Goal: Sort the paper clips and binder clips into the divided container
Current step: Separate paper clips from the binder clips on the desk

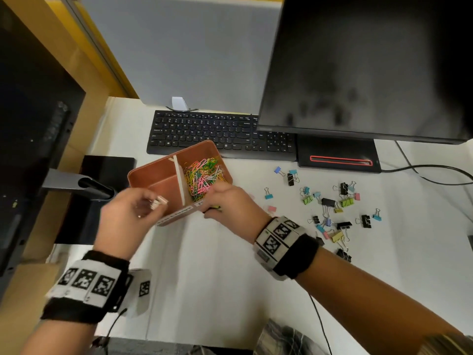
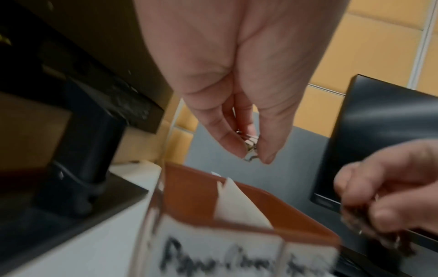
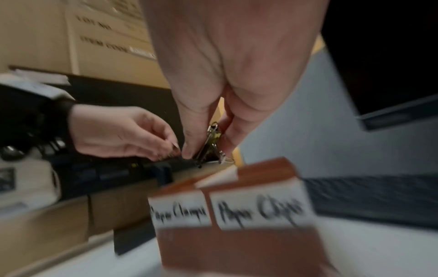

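Observation:
The brown divided container (image 1: 163,165) sits tilted on the desk before the keyboard. Its right compartment holds a heap of coloured paper clips (image 1: 203,176); the left compartment's visible floor is bare. My left hand (image 1: 156,203) pinches a pale binder clip (image 1: 160,201) just over the near left corner; in the left wrist view that clip (image 2: 250,150) sits between thumb and fingertip. My right hand (image 1: 217,201) hovers at the near right rim and pinches a dark binder clip (image 3: 211,146). Labels (image 3: 258,209) on the front wall read "Paper Clamps" and "Paper Clips".
Several loose binder clips (image 1: 330,208) in many colours lie scattered on the white desk to the right. A black keyboard (image 1: 220,134) and a monitor (image 1: 363,67) on its stand (image 1: 337,155) are behind. A second monitor's base (image 1: 102,172) is left; cables (image 1: 432,172) run right.

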{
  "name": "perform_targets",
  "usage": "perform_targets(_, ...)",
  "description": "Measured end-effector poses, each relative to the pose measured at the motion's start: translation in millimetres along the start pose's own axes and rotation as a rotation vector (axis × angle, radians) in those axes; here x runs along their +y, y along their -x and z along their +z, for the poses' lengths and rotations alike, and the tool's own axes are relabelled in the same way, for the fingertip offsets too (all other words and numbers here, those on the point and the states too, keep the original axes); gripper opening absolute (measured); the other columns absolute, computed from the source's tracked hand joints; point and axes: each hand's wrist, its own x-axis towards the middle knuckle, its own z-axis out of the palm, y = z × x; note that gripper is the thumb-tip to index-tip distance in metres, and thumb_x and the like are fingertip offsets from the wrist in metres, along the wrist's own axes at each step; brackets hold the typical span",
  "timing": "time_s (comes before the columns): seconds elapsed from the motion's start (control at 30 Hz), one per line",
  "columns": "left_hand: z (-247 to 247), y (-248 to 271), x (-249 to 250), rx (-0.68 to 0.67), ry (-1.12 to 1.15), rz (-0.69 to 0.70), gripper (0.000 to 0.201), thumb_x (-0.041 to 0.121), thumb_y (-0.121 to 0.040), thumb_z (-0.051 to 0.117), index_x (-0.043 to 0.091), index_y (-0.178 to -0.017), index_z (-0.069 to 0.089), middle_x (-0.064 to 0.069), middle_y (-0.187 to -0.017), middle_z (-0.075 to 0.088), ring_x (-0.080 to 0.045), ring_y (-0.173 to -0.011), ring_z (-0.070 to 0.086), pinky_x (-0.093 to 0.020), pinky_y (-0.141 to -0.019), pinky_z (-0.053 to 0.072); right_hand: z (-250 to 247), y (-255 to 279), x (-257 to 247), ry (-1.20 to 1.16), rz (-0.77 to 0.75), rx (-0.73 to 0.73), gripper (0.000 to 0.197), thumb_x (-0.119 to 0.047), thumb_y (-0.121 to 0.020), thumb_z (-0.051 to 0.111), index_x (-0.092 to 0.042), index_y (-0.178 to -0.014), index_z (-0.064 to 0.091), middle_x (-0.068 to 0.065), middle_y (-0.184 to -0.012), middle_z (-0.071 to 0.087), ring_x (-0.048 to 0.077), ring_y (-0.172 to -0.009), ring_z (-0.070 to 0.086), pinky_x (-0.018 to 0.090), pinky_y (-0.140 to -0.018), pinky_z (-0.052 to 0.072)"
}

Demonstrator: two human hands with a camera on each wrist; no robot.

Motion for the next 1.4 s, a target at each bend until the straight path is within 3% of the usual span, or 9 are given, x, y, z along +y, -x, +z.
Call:
perform_targets(0.2,-18.2,-32.9,-26.2,-0.113,-0.024,-0.22,0.028,0.026,-0.08,0.069,0.011,-0.103,0.066,-0.008,-0.102,0.068,-0.019,-0.088,0.063,-0.021,-0.081,0.045,28.2,-68.4,-48.9,-0.038,-0.059,0.037,0.022,-0.012,-0.082,0.066,-0.007,-0.103,0.068,0.012,-0.111,0.057,0.025,-0.105,0.053,0.041,-0.097,0.043)
perform_targets(0.27,-19.3,-31.0,-25.5,-0.084,-0.08,-0.143,0.027,0.023,-0.084,0.065,0.011,-0.108,0.064,-0.008,-0.109,0.064,-0.022,-0.096,0.062,-0.027,-0.085,0.046,28.7,-60.1,-42.1,-0.038,-0.059,0.044,0.027,-0.02,-0.084,0.065,-0.012,-0.109,0.064,0.005,-0.118,0.053,0.02,-0.107,0.053,0.038,-0.097,0.044)
perform_targets(0.4,-4.9,-6.5,0.7,-0.044,0.019,0.066,0.015,0.012,-0.081,0.066,0.017,-0.096,0.066,0.003,-0.095,0.06,-0.004,-0.076,0.056,-0.006,-0.068,0.04,7.5,-15.1,2.3,-0.008,-0.012,0.218,0.019,-0.028,-0.085,0.063,-0.021,-0.102,0.062,-0.007,-0.109,0.054,0.009,-0.099,0.052,0.027,-0.089,0.046)
perform_targets(0.5,34.3,14.6,16.0,-0.21,0.074,0.202,0.02,0.018,-0.082,0.066,0.021,-0.102,0.063,0.006,-0.102,0.059,-0.005,-0.09,0.055,-0.017,-0.079,0.045,-12.7,19.4,59.0,0.079,0.236,0.281,0.029,-0.03,-0.082,0.066,-0.027,-0.108,0.054,-0.011,-0.11,0.046,0.005,-0.099,0.045,0.025,-0.091,0.042)
perform_targets(0.63,102.2,31.0,29.3,-0.455,0.024,0.238,0.043,0.028,-0.085,0.061,0.029,-0.126,0.048,0.002,-0.14,0.038,-0.014,-0.128,0.035,-0.026,-0.109,0.026,-27.2,45.2,114.2,0.179,0.462,0.059,0.062,-0.029,-0.075,0.074,-0.029,-0.129,0.044,0.002,-0.134,0.038,0.013,-0.111,0.041,0.026,-0.099,0.038)
perform_targets(0.77,151.5,24.8,35.8,-0.534,-0.118,0.219,0.07,0.023,-0.084,0.057,0.036,-0.142,0.02,-0.004,-0.154,0.012,-0.024,-0.14,0.016,-0.035,-0.113,0.019,-22.5,40.4,131.4,0.317,0.467,-0.13,0.075,-0.029,-0.075,0.073,-0.034,-0.139,0.032,0.007,-0.151,0.021,0.03,-0.132,0.03,0.04,-0.107,0.035)
perform_targets(1.0,182.6,9.4,38.8,-0.471,-0.267,0.132,0.063,0.008,-0.084,0.055,0.023,-0.14,0.03,-0.002,-0.151,0.023,-0.031,-0.129,0.035,-0.043,-0.106,0.038,-8.6,35.7,137.8,0.228,0.4,-0.051,0.039,-0.001,-0.082,0.061,-0.016,-0.118,0.061,0.008,-0.122,0.045,0.025,-0.104,0.05,0.023,-0.083,0.041)
perform_targets(1.17,187.8,13.6,27.0,-0.414,-0.107,0.113,0.036,-0.002,-0.084,0.051,0.014,-0.116,0.058,-0.006,-0.117,0.056,-0.031,-0.097,0.055,-0.042,-0.086,0.047,-9.5,38.8,138.5,0.111,0.468,-0.074,0.018,-0.006,-0.082,0.064,-0.01,-0.099,0.068,0.01,-0.111,0.048,0.026,-0.097,0.054,0.036,-0.092,0.046)
perform_targets(1.4,178.2,17.5,23.3,-0.373,0.02,0.101,0.025,-0.002,-0.078,0.059,0.011,-0.098,0.067,-0.006,-0.1,0.062,-0.02,-0.084,0.059,-0.025,-0.077,0.047,-10.8,35.6,137.6,0.107,0.47,-0.097,0.015,-0.01,-0.08,0.066,-0.012,-0.095,0.068,0.005,-0.1,0.043,0.021,-0.087,0.052,0.026,-0.083,0.045)
